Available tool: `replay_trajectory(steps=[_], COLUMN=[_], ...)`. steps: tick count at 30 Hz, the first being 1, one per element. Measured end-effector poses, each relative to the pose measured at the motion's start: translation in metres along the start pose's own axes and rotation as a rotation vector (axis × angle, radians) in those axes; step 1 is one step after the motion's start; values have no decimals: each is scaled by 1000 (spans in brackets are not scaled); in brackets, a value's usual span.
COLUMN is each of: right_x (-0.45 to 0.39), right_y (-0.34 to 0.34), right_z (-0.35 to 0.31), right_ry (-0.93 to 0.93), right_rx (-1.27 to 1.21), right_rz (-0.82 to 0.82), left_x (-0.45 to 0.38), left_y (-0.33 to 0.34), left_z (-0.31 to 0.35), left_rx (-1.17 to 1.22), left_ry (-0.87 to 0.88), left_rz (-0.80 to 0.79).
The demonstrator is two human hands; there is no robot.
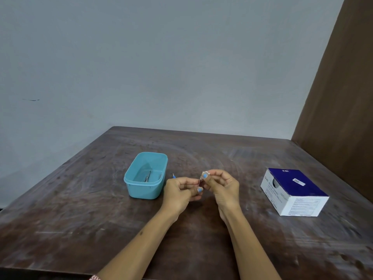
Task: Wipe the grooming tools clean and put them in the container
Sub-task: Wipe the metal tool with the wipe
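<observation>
The right hand [223, 185] is raised above the table, its fingers curled and pinching a small whitish wipe [206, 174] against the top of a small dark-reddish grooming tool [201, 183]. The left hand [179, 190] meets it from the other side, thumb and fingers curled round the tool's lower end, so the tool sits upright between the two hands (too small here to say what kind it is). A thin blue-handled tool [173, 175] shows just past the left hand's knuckles; whether that hand holds it or it lies on the table behind cannot be told.

This looks like the wiping step for the dark tool, with the drop into the container not yet done. The teal container [146, 175] stands just left of the left hand, open, with one metal tool [148, 176] already lying on its floor. Well to the right sits a blue-and-white box [294, 191], which I take for the wipe supply. All of it rests on a worn dark wooden table [80, 209].

The next move probably calls for running the wipe along the tool's length while the left hand steadies it, then a short carry leftward over the container's rim and a release.
</observation>
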State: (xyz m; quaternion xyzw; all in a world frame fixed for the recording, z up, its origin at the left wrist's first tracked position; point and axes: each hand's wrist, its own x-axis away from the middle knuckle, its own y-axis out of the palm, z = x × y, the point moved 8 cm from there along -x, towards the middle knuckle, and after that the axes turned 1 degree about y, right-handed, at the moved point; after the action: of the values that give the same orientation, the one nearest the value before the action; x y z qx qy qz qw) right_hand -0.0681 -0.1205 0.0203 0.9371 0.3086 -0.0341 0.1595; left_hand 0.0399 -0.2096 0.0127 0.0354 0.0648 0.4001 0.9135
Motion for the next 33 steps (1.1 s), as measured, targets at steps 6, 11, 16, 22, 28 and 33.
replay_trajectory(steps=[6, 11, 16, 22, 28, 33], right_x=[1, 0, 1, 1, 2, 0], right_y=[6, 4, 5, 5, 3, 3], right_z=[1, 2, 2, 1, 4, 7], right_ry=[5, 30, 32, 36, 81, 116], right_rx=[32, 8, 31, -2, -13, -116], right_rz=[-70, -58, -59, -57, -63, -50], left_x=[-2, -2, -2, -3, -3, -2], left_y=[-4, -3, -2, -2, -1, 0], left_z=[-2, -2, -3, -4, -5, -3], left_rx=[10, 1, -13, -4, -13, 8], left_ry=[-4, -6, -15, -13, -22, -22], left_rz=[24, 17, 11, 5, 1, -1])
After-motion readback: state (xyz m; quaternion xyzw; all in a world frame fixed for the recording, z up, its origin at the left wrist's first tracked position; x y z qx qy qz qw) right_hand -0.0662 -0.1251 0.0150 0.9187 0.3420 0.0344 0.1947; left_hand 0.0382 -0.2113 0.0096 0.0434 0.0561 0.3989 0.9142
